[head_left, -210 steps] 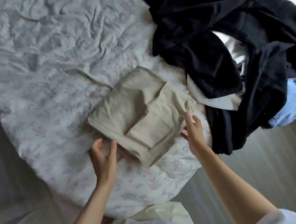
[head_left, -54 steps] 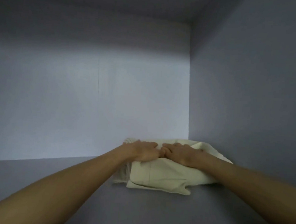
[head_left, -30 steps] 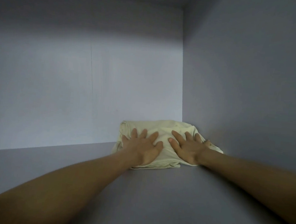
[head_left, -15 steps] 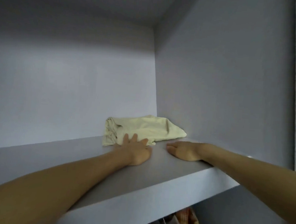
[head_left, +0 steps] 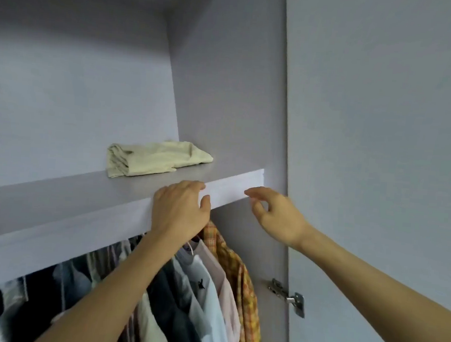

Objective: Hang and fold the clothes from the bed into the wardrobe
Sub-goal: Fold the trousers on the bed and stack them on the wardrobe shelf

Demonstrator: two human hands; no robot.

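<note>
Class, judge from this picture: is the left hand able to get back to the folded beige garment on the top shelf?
Probably yes: the left hand is at the shelf edge, with bare shelf up to the folded beige garment.

Matt, smooth lilac-grey laminate board on the wardrobe shelf (head_left: 84, 195), its front edge a shade paler and equally dull. Same flat, unglossed finish on the open wardrobe door (head_left: 382, 128) and inner side wall. Soft, creased cream cotton-like cloth in the folded garment (head_left: 156, 158), layered edges showing, no sheen. Woven orange-and-yellow checked cloth in the hanging shirt (head_left: 241, 273); beside it smooth pale pink shirt cloth (head_left: 222, 274) and plain light blue shirt cloth (head_left: 205, 297) with a small dark embroidered mark. Dark, dull fabric further left. Bright, slightly glossy bare metal on the small door hinge (head_left: 289, 296).
</note>
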